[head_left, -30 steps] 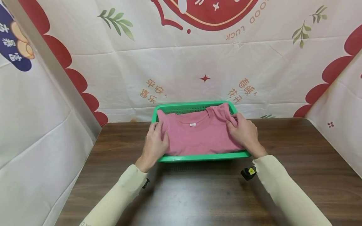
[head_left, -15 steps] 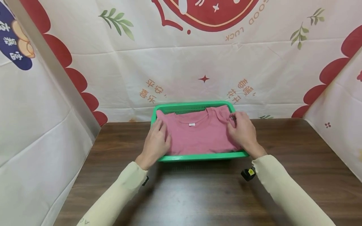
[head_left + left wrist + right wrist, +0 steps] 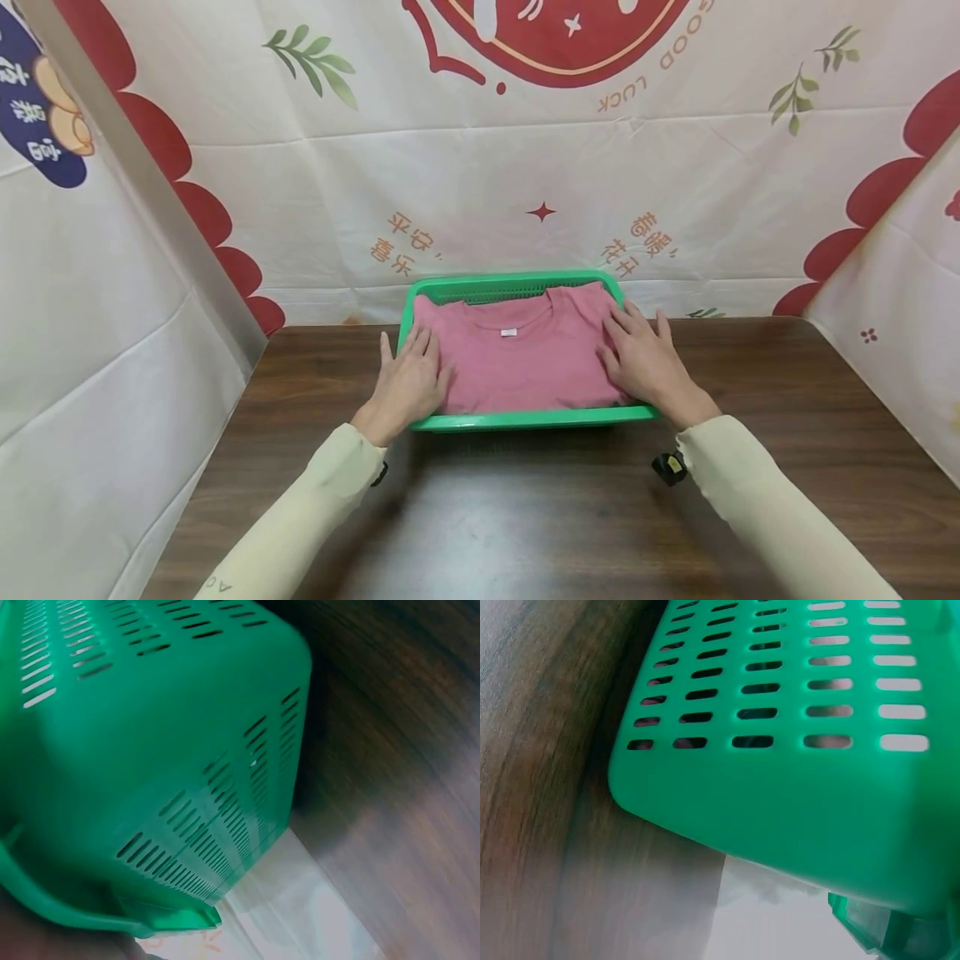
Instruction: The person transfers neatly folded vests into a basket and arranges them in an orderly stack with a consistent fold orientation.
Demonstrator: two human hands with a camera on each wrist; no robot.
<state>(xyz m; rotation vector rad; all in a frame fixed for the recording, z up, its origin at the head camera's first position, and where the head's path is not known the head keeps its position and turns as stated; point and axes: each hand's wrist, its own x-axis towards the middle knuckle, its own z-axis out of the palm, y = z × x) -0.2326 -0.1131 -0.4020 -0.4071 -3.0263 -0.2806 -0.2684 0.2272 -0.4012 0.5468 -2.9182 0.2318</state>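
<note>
A pink T-shirt (image 3: 528, 367) lies folded in a green plastic basket (image 3: 525, 419), its neckline and small white label facing up. My left hand (image 3: 407, 382) rests over the basket's left rim, its fingers extended onto the shirt's left edge. Over the right rim, my right hand (image 3: 647, 360) lies with spread fingers, the fingertips touching the shirt's right side. Both wrist views look at the slotted outer walls of the basket; a blurred bit of the left hand (image 3: 52, 941) shows at the lower left corner of the left wrist view.
The basket stands on a dark wooden table (image 3: 480, 517), close to its back edge. Behind it hangs a white printed cloth (image 3: 465, 183) with red and green patterns. More cloth (image 3: 97, 333) covers the left side, and another panel borders the right.
Both hands have loosened from the shirt's sides and their fingers have straightened and spread. The shirt's right shoulder, raised before, now lies flatter in the basket.
</note>
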